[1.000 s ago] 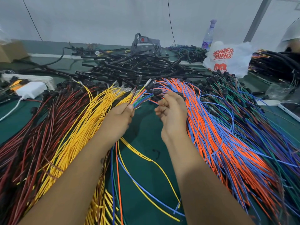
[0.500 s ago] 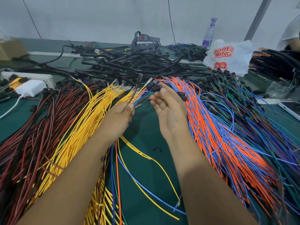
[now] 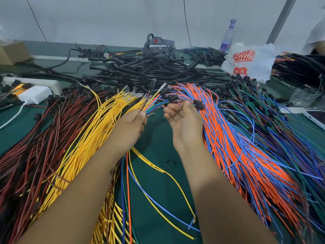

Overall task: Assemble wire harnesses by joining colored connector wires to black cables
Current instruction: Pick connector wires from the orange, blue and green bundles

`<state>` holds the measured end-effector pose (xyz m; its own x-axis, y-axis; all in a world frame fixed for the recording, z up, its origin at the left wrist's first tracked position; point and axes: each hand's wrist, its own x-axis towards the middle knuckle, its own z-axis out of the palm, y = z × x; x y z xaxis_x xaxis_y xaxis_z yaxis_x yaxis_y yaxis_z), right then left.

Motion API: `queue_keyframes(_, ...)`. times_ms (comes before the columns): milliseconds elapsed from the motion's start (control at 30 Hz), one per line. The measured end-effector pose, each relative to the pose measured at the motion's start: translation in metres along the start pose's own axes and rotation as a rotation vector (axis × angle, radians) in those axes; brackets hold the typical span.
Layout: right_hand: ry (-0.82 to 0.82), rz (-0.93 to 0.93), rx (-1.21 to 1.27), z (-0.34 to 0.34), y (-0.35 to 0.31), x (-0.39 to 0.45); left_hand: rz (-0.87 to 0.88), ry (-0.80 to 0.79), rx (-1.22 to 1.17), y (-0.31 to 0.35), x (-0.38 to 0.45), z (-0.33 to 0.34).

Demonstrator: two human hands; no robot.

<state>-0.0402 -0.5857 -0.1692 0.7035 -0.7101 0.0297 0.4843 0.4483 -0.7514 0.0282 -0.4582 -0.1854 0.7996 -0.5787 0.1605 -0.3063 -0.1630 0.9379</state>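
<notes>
A mixed bundle of colored wires was gripped in the left hand, its ends fanned toward the far edge of the surface. A black connector, lying crosswise just right of that fan, was pinched in the nearer right hand. The black cables lay heaped beyond both.

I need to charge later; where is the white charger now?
In the head view the white charger lies at the far left, in front of the white power strip, beside the red wires.

Bright even light, perhaps edge-warped.
</notes>
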Motion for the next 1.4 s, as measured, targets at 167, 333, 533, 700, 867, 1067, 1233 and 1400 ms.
queue_keyframes(167, -0.192, 0.061, -0.432, 0.009, 0.01, -0.006, 0.046, -0.003, -0.068, 0.002, -0.001, 0.001)
queue_keyframes(333, -0.279, -0.042, -0.599, 0.012, 0.019, -0.008, 0.017, -0.029, 0.018, 0.002, -0.002, 0.002)
queue_keyframes(533, -0.229, -0.121, -0.723, 0.007, 0.018, -0.004, 0.021, -0.071, 0.041, 0.004, -0.002, 0.005)
queue_keyframes(700, -0.217, -0.117, -0.79, 0.004, 0.015, -0.001, 0.024, -0.065, 0.188, 0.012, -0.006, 0.01)
queue_keyframes(867, -0.127, -0.083, -0.671, 0.001, 0.005, 0.001, -0.226, -0.287, -0.078, 0.036, -0.008, 0.003)
queue_keyframes(1067, -0.033, -0.137, -0.476, 0.011, -0.014, 0.004, -0.248, -0.444, -0.145, 0.065, -0.012, -0.029)
queue_keyframes(1233, 0.024, -0.193, -0.418, 0.011, -0.022, 0.003, -0.251, -0.538, -0.082, 0.068, -0.021, -0.052)
queue_keyframes(1400, 0.052, -0.18, -0.399, 0.006, -0.026, 0.002, -0.325, -0.562, -0.131, 0.058, -0.03, -0.056)
